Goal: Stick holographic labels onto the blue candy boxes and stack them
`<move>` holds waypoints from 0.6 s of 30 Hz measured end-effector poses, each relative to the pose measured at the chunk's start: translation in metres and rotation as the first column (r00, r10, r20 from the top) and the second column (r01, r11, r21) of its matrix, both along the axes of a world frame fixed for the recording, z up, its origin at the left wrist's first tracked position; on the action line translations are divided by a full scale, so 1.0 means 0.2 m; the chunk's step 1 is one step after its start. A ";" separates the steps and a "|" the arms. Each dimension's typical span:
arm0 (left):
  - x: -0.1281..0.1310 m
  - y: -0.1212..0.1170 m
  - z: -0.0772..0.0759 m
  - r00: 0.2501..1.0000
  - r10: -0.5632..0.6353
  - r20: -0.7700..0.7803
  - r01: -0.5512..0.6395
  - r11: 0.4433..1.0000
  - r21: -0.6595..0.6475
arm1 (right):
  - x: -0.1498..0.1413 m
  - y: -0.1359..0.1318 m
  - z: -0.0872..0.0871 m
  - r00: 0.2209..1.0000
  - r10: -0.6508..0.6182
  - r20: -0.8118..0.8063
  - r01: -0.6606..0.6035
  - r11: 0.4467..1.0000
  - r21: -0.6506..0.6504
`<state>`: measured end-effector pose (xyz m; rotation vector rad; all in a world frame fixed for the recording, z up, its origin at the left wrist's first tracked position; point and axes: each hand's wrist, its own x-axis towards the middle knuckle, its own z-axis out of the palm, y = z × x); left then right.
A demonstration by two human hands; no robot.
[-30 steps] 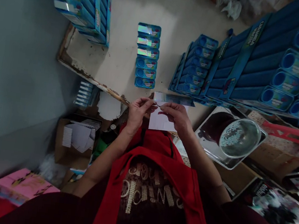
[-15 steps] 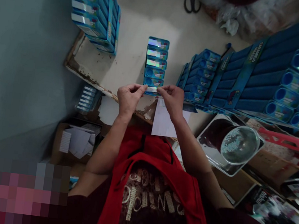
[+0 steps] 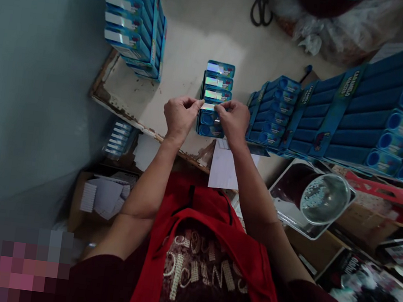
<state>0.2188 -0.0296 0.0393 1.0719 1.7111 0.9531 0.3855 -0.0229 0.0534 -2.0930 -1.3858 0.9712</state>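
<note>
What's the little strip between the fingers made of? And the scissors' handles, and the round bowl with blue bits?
The strip looks like glossy film or coated paper; it gleams pale. The scissors' handles look like dull black plastic, maybe painted metal. The bowl seems smooth, shiny metal, with a bright rim, though clear plastic is possible.

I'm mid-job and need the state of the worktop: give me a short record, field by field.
Left hand: left hand pinching one end of a shiny strip
Right hand: right hand pinching the strip's other end
Strip position: over the fourth box from the far end; contact unclear
Centre: row of six blue boxes, the three farthest bearing shiny strips
Left side: banded blue stack
Right side: larger blue stacks
Near edge: white paper
Far side: black-handled scissors
Lower right: bowl with pale blue bits
</note>
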 end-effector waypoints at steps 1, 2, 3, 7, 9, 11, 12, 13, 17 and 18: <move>0.00 0.00 -0.01 1.000 0.006 0.008 -0.006 1.000 -0.004 | 0.00 0.00 0.00 1.000 -0.008 -0.002 0.008 1.000 0.002; 0.00 0.00 -0.01 1.000 0.014 0.017 -0.014 1.000 -0.008 | -0.01 0.00 0.00 1.000 -0.016 -0.002 0.016 1.000 0.000; 0.01 0.00 -0.02 0.999 0.024 0.027 -0.023 1.000 -0.012 | -0.01 0.00 0.00 1.000 -0.022 0.000 0.022 1.000 -0.007; 0.02 0.01 -0.07 0.990 0.054 0.131 -0.048 0.998 -0.050 | -0.01 0.00 -0.01 1.000 -0.012 0.004 0.012 1.000 -0.023; 0.01 0.01 -0.11 0.970 0.084 0.229 -0.062 0.993 -0.101 | 0.01 0.01 -0.03 1.000 0.002 0.008 -0.002 1.000 -0.010; 0.01 0.00 -0.16 0.935 0.136 0.327 -0.081 0.981 -0.175 | 0.03 0.02 -0.06 1.000 -0.007 0.016 0.007 1.000 -0.004; 0.01 0.00 -0.18 0.914 0.167 0.370 -0.089 0.972 -0.218 | 0.04 0.03 -0.06 1.000 -0.023 0.017 0.023 1.000 -0.009; 0.02 -0.01 -0.21 0.890 0.200 0.410 -0.096 0.960 -0.262 | 0.05 0.03 -0.07 0.999 -0.040 0.011 0.040 0.999 -0.021; 0.10 -0.02 -0.27 0.761 0.358 0.541 -0.109 0.893 -0.437 | 0.07 0.05 -0.07 0.994 -0.075 -0.074 0.068 0.993 -0.096; 0.12 -0.02 -0.28 0.733 0.396 0.553 -0.119 0.875 -0.470 | 0.07 0.05 -0.07 0.992 -0.081 -0.093 0.070 0.991 -0.114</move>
